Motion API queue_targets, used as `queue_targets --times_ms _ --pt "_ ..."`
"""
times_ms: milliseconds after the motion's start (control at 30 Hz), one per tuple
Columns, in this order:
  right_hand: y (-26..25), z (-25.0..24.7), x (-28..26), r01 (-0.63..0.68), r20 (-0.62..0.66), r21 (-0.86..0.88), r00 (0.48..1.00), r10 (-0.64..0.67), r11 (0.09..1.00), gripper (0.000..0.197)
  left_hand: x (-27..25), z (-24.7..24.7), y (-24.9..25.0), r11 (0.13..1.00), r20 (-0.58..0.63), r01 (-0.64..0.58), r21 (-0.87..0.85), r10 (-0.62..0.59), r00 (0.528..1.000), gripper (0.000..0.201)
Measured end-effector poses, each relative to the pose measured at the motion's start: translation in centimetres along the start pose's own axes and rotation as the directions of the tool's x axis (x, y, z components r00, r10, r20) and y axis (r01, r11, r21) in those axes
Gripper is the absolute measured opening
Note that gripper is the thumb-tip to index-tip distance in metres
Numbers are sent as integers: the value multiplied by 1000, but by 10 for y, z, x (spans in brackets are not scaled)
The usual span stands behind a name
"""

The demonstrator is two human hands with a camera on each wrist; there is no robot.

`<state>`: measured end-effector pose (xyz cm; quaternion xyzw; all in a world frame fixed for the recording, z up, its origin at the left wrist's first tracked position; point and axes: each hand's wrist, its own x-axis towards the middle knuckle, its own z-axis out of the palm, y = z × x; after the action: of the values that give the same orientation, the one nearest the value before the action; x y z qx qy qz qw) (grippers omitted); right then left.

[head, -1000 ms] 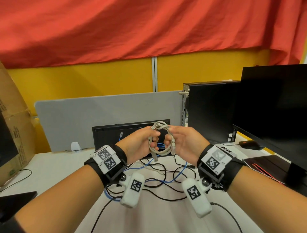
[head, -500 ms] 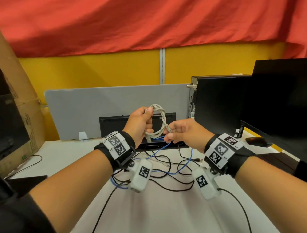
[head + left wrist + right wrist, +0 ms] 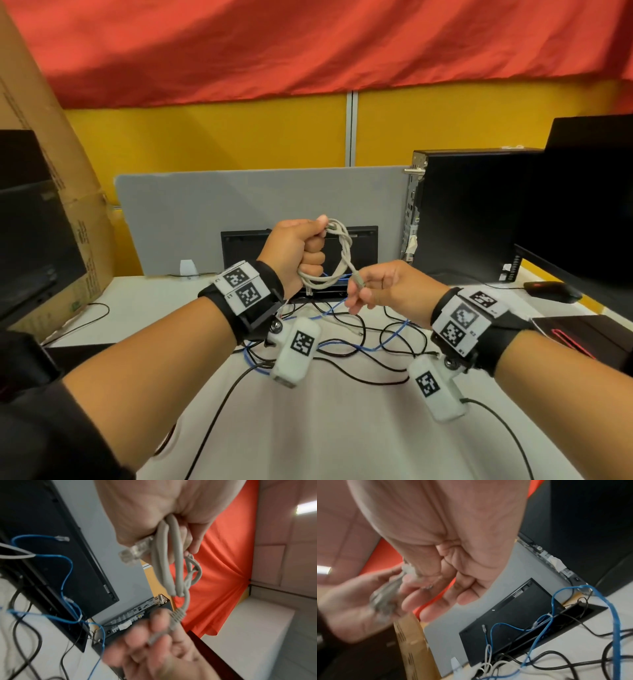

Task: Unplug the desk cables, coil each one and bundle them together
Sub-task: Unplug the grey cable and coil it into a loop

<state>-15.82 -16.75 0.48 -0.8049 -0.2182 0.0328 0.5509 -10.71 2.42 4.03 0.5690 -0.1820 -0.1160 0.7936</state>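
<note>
Head view shows the left hand (image 3: 297, 255) fisted round a coiled grey Ethernet cable (image 3: 337, 260) above the desk (image 3: 342, 428), while the right hand (image 3: 383, 291) pinches its booted plug end (image 3: 358, 281) — apparently between thumb and forefinger. The tail should be drawn snug through the loop — steadily, without kinking — while the fist keeps the turns together.
</note>
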Motion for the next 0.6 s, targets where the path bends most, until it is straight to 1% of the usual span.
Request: queue_targets --times_ms 67,133,167,233,300,367,400,467,533,600 --pt "4 8 8 1 -16 19 1000 -1 1000 14 -1 -6 -2 994 33 59 -89 -56 998 31" --pt "6 15 16 -23 -8 120 1000 24 993 15 -1 -13 -2 979 53 111 -172 -103 993 31" --pt "5 18 21 -44 6 196 999 44 980 15 -1 -18 -1 976 52 113 -186 -105 993 31" --pt "3 24 30 -110 35 323 994 105 940 14 -3 -30 2 985 21 92 -148 -90 996 27" --pt "1 30 39 -187 15 349 981 194 918 14 -7 -44 7 995 -15 89 -41 -90 996 18" --pt "-1 38 48 -240 -32 342 963 266 908 15 -14 -59 10 984 -55 114 137 -107 993 13" --pt "-1 44 52 -262 -45 341 955 295 903 15 -18 -66 11 958 -97 137 253 -116 989 15" --pt "-3 57 59 -310 -44 343 938 344 887 17 -26 -80 12 867 -203 180 465 -93 975 15" --pt "-5 72 66 -357 -35 344 920 391 869 20 -33 -93 13 797 -299 237 556 -75 951 10" --pt "-7 88 74 -413 -47 303 893 447 859 21 -39 -108 16 759 -391 300 577 -66 918 10"
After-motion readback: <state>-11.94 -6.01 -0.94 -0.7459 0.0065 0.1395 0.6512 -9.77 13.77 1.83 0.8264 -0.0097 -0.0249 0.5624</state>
